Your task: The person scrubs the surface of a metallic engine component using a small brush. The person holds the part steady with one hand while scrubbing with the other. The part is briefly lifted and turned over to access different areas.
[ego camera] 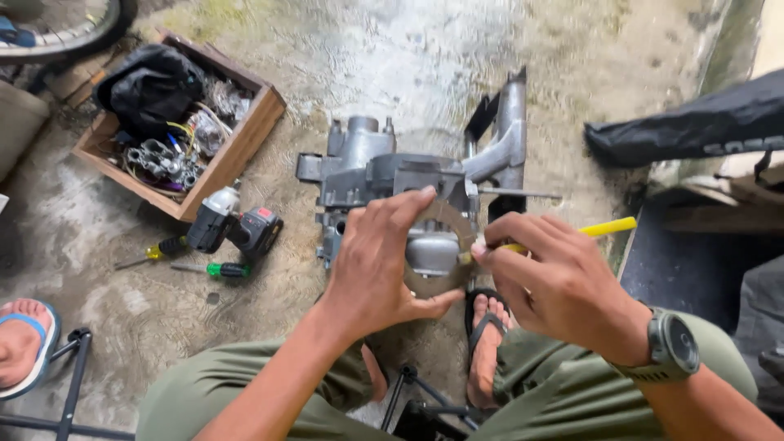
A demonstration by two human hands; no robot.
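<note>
My left hand [377, 257] holds a flat brown ring-shaped disc [447, 217] upright by its edge, thumb below and fingers on top. My right hand [549, 282] grips a yellow-handled tool [608, 227] whose tip touches the ring's right side. Just beyond both hands a grey metal engine casing [384, 167] lies on the concrete floor. A watch sits on my right wrist. My sandalled foot [486, 327] shows below the ring.
A wooden box [245, 135] of metal parts, wires and a black cloth stands at the left. A cordless drill [237, 229] and two screwdrivers [214, 268] lie beside it. Another person's foot [20, 339] is at the far left. A black bag [694, 126] rests at the right.
</note>
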